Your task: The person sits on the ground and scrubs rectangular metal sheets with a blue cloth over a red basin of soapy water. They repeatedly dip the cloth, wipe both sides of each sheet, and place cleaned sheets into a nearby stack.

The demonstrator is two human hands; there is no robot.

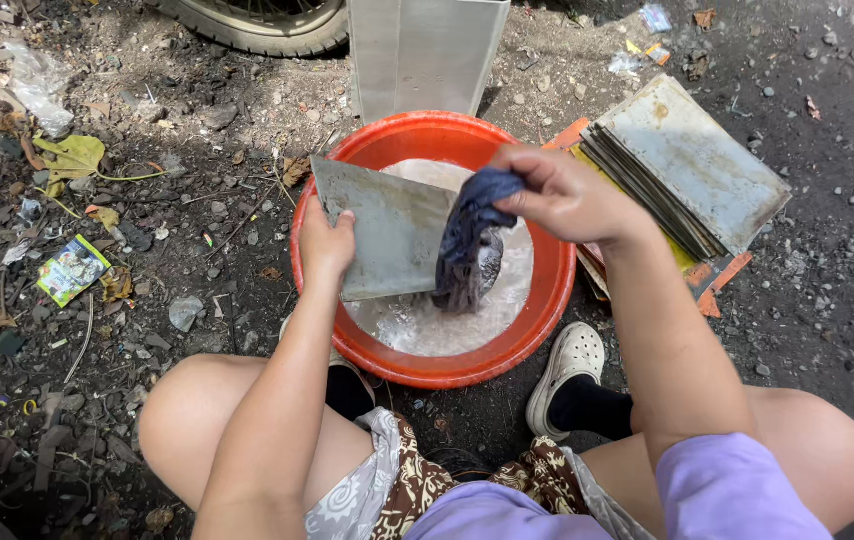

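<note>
Knees and a white clog (567,372) along the lower frame. Left hand (327,243), centre-left, closed on the left edge of a grey metal sheet (392,240); its long axis runs left to right, tilted, over the red basin (547,300) of soapy water. Right hand (562,195), centre-right, clenched around a dark blue rag (467,245) pressed against the sheet's right end. Stack of similar sheets (687,165) at upper right.

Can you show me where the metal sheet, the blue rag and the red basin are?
metal sheet (387,235), head view, middle of its flat face.
blue rag (467,240), head view, hanging folds.
red basin (547,300), head view, right rim.
</note>
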